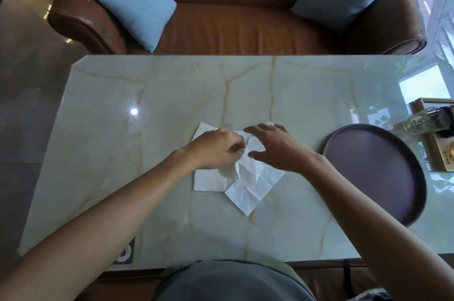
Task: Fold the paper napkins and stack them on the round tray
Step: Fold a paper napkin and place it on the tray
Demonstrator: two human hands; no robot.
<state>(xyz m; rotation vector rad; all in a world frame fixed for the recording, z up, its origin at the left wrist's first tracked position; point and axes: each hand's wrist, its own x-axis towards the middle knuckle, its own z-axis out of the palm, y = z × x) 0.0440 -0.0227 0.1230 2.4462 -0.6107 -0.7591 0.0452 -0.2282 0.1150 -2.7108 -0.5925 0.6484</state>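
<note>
White paper napkins (245,190) lie in a loose overlapping pile at the middle of the marble table (122,153). One napkin is crumpled and lifted in the centre of the pile. My left hand (216,149) pinches that crumpled napkin between thumb and fingers. My right hand (275,147) hovers over the pile's right part with fingers spread, and its fingertips touch the paper. The round dark tray (378,178) sits to the right of the pile with nothing on it.
A wooden box (437,153) with a glass bottle (425,120) stands at the table's right edge behind the tray. A brown leather sofa (233,30) with two blue cushions is beyond the far edge. My torso is at the near edge.
</note>
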